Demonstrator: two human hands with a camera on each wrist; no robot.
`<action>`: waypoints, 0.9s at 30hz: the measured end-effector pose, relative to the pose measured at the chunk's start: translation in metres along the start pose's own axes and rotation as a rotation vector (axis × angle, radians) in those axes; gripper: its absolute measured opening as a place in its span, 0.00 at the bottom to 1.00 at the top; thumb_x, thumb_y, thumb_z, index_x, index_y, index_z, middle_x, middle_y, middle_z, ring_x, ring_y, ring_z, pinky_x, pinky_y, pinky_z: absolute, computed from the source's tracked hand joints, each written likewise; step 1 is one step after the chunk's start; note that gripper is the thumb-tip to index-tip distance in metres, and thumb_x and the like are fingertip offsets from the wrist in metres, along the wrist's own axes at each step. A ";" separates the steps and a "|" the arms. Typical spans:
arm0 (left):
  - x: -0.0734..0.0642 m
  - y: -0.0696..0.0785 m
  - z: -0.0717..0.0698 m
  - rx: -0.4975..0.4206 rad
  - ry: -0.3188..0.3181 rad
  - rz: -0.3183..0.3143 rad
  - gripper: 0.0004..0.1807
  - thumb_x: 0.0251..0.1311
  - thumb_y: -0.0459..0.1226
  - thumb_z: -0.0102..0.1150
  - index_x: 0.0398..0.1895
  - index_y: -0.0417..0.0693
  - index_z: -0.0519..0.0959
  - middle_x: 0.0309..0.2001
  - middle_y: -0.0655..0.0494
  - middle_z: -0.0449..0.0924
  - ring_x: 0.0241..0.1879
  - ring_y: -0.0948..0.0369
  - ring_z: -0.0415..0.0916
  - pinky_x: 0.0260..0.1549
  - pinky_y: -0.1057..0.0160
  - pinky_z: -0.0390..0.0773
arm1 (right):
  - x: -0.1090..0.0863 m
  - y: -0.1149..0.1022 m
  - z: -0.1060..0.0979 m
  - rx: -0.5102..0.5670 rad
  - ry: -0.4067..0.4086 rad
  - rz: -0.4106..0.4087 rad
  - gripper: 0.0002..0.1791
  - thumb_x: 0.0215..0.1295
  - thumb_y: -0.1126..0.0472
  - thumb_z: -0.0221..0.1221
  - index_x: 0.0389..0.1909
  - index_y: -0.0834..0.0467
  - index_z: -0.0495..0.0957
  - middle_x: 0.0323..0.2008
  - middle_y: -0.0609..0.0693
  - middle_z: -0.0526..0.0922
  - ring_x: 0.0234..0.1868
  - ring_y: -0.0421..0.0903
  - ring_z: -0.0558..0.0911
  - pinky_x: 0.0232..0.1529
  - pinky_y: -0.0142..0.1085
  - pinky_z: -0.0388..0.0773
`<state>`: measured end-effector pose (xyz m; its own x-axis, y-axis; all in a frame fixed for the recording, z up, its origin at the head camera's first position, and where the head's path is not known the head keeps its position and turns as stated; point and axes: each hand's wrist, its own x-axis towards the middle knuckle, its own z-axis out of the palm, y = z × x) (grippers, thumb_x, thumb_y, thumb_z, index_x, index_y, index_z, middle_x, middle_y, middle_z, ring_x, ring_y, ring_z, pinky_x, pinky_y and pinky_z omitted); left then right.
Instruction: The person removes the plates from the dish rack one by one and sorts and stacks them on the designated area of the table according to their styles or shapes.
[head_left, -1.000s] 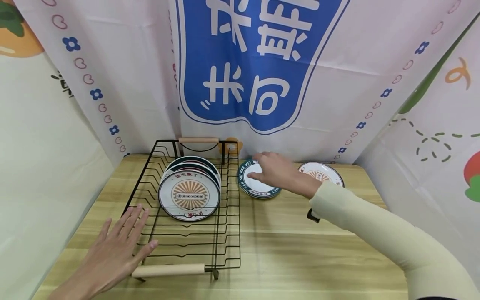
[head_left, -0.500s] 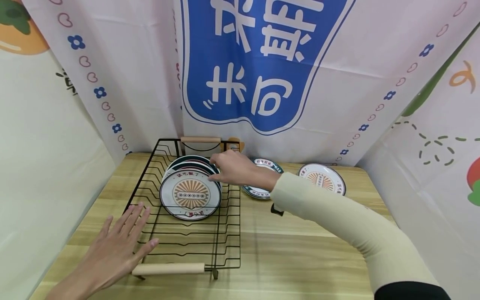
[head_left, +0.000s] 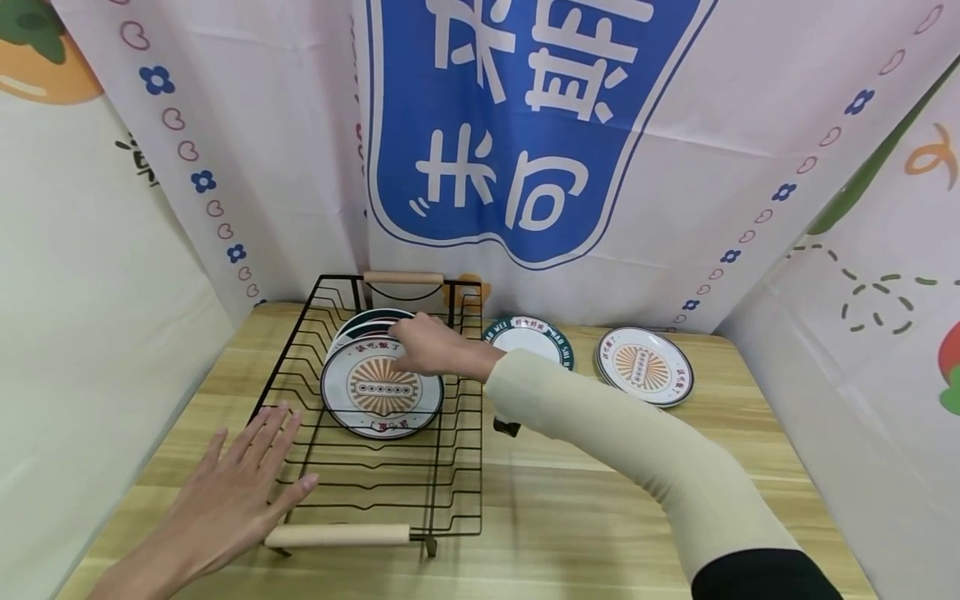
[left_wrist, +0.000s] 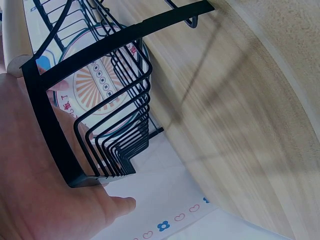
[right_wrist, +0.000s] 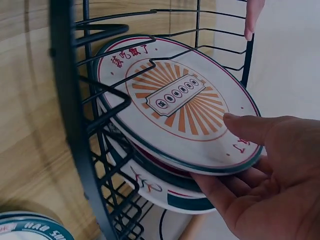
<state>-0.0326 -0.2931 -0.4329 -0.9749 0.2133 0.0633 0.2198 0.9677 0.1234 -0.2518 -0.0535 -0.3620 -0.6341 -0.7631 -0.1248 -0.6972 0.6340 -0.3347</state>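
Note:
A black wire dish rack (head_left: 337,535) with wooden handles stands on the table, several plates upright in its far half. Foremost is a white plate (head_left: 375,412) with an orange sunburst and dark rim. My right hand (head_left: 429,345) grips this plate by its upper right edge. The right wrist view shows the thumb (right_wrist: 245,127) on the plate's face and the fingers behind its rim. Behind it, a green-and-white plate (right_wrist: 145,182) partly shows. My left hand (head_left: 232,492) lies with straight, spread fingers by the rack's near left corner, overlapping its side frame in the left wrist view.
Right of the rack, green-rimmed plates (head_left: 528,340) lie flat, partly behind my right sleeve. A stack of sunburst plates (head_left: 647,367) is farther right. Printed cloth (head_left: 637,208) hangs behind the wooden table (head_left: 585,517) and along both sides.
My right hand has moved left from over the green-rimmed plates to the rack and now grips the front plate. The left hand stays beside the rack.

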 end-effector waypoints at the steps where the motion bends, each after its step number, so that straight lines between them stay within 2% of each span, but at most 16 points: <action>1: 0.000 0.000 0.000 -0.002 -0.002 0.000 0.49 0.79 0.62 0.47 0.88 0.47 0.39 0.87 0.41 0.38 0.85 0.42 0.36 0.74 0.52 0.10 | 0.002 0.000 0.002 0.004 -0.006 0.008 0.19 0.74 0.57 0.67 0.59 0.61 0.82 0.40 0.51 0.88 0.25 0.40 0.77 0.32 0.31 0.76; 3: 0.001 0.001 0.000 -0.004 -0.005 -0.001 0.49 0.79 0.61 0.46 0.88 0.47 0.39 0.87 0.41 0.38 0.85 0.42 0.36 0.74 0.52 0.10 | 0.006 0.000 0.006 -0.001 -0.012 0.022 0.21 0.75 0.59 0.65 0.63 0.62 0.81 0.48 0.53 0.88 0.32 0.41 0.80 0.39 0.33 0.79; 5: 0.001 0.001 0.000 -0.003 -0.005 0.001 0.49 0.79 0.61 0.46 0.88 0.47 0.39 0.87 0.41 0.38 0.85 0.42 0.35 0.74 0.52 0.10 | 0.009 0.001 0.009 0.000 -0.012 0.036 0.19 0.75 0.60 0.64 0.63 0.62 0.81 0.50 0.53 0.88 0.36 0.42 0.82 0.43 0.34 0.80; 8: 0.002 0.001 0.000 0.002 0.001 0.008 0.49 0.79 0.61 0.46 0.88 0.47 0.38 0.87 0.41 0.38 0.85 0.42 0.35 0.75 0.52 0.10 | 0.011 0.002 0.012 0.040 -0.005 0.050 0.13 0.76 0.61 0.64 0.56 0.61 0.84 0.45 0.52 0.88 0.35 0.42 0.82 0.40 0.33 0.79; 12: 0.001 0.001 0.000 0.005 0.005 0.010 0.49 0.79 0.61 0.47 0.88 0.47 0.38 0.87 0.40 0.37 0.85 0.43 0.33 0.75 0.51 0.10 | 0.011 0.003 0.012 0.100 0.005 0.048 0.06 0.75 0.62 0.65 0.46 0.60 0.85 0.34 0.49 0.86 0.27 0.40 0.77 0.33 0.30 0.74; 18: 0.002 0.002 0.001 0.000 -0.015 0.002 0.49 0.79 0.61 0.46 0.88 0.45 0.39 0.87 0.40 0.37 0.85 0.42 0.33 0.74 0.51 0.10 | 0.008 0.004 0.013 0.105 0.003 0.027 0.09 0.76 0.62 0.63 0.50 0.62 0.86 0.34 0.50 0.85 0.26 0.38 0.75 0.31 0.29 0.72; 22: 0.002 0.001 0.001 0.004 -0.005 0.009 0.49 0.79 0.61 0.46 0.88 0.45 0.39 0.87 0.40 0.36 0.85 0.42 0.33 0.74 0.50 0.10 | 0.006 0.003 0.013 0.135 0.022 0.016 0.05 0.77 0.63 0.63 0.42 0.61 0.84 0.25 0.47 0.76 0.21 0.38 0.71 0.25 0.27 0.68; 24: 0.002 0.001 0.001 0.005 0.001 0.013 0.49 0.79 0.60 0.46 0.88 0.45 0.39 0.87 0.41 0.36 0.85 0.42 0.32 0.75 0.50 0.10 | 0.004 0.003 0.012 0.138 0.041 0.011 0.06 0.77 0.63 0.63 0.37 0.60 0.82 0.23 0.47 0.73 0.20 0.38 0.69 0.24 0.26 0.67; 27: 0.003 0.000 0.002 0.003 0.001 0.016 0.49 0.79 0.60 0.46 0.88 0.45 0.39 0.87 0.41 0.36 0.85 0.43 0.32 0.74 0.51 0.10 | 0.002 0.004 0.010 0.143 0.074 0.001 0.08 0.77 0.63 0.63 0.34 0.60 0.80 0.23 0.46 0.73 0.20 0.37 0.70 0.25 0.25 0.69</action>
<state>-0.0352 -0.2919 -0.4343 -0.9713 0.2282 0.0665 0.2348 0.9646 0.1197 -0.2520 -0.0541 -0.3732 -0.6614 -0.7478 -0.0584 -0.6449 0.6066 -0.4649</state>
